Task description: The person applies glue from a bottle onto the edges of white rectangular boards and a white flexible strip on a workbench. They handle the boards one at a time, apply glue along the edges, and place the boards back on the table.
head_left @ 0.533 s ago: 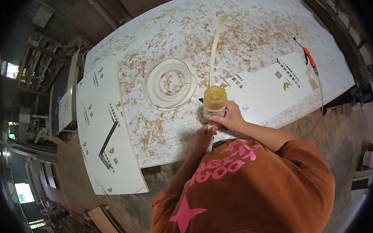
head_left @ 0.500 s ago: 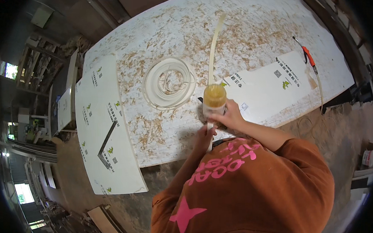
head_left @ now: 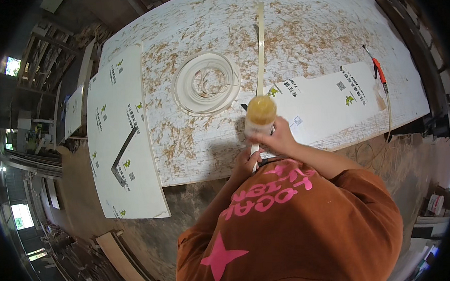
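The strip [head_left: 261, 52] and the bottle [head_left: 261, 110] lie almost in one line: the pale strip runs lengthwise away from the person, leaning slightly right at its far end, and the bottle stands over it, tilted, with its yellow end up and pointing away from the person. The bottle hides the stretch of strip beneath it, so whether the two touch cannot be told.

The left hand [head_left: 245, 162] is the nearer one to the strip's near end. It sits on the person's side of the bottle, slightly left of it, with fingers curled in and the near part of the strip caught between thumb and fingers; how firmly, I cannot tell. The right hand [head_left: 280, 137] is at the bottle's lower right, wrapped around the side of it, its thumb reaching across the front. It is bent to the bottle's width, and blur hides the fingertips. The two hands are close together, the left one lower and further left.

Left of the bottle, on the worktop [head_left: 210, 141], lies a coil of pale band [head_left: 185, 86]. Right of the bottle, just beside it, is a printed board [head_left: 324, 99]; beyond that, well apart from the bottle, rests a red-handled tool [head_left: 379, 71]. A larger printed board [head_left: 108, 136] lies far to the bottle's left.
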Action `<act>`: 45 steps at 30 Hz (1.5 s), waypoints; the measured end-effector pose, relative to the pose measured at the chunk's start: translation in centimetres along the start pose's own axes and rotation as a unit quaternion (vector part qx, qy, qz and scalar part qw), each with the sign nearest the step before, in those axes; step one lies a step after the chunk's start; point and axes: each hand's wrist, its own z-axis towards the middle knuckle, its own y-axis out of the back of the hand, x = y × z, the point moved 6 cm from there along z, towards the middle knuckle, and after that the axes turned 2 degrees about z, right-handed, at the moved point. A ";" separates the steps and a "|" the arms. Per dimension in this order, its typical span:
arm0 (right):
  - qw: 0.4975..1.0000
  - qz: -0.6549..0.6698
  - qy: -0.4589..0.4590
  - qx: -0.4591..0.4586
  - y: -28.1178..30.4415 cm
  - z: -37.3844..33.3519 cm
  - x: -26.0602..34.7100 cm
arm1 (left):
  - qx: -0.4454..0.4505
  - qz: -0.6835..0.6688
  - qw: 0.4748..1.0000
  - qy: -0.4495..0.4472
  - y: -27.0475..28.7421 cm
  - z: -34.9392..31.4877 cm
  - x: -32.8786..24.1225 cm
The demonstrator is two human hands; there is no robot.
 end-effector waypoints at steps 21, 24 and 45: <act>0.996 0.041 0.070 -0.041 0.4 -2.1 1.1 | 0.003 -0.024 1.000 0.009 0.9 -1.9 1.3; 0.981 0.121 0.018 -0.153 1.6 -2.6 0.9 | 0.006 -0.052 0.999 0.000 0.8 -1.8 1.4; 0.987 0.104 0.022 -0.124 0.8 -2.2 1.7 | 0.083 -0.128 0.988 -0.017 0.8 -1.8 -0.5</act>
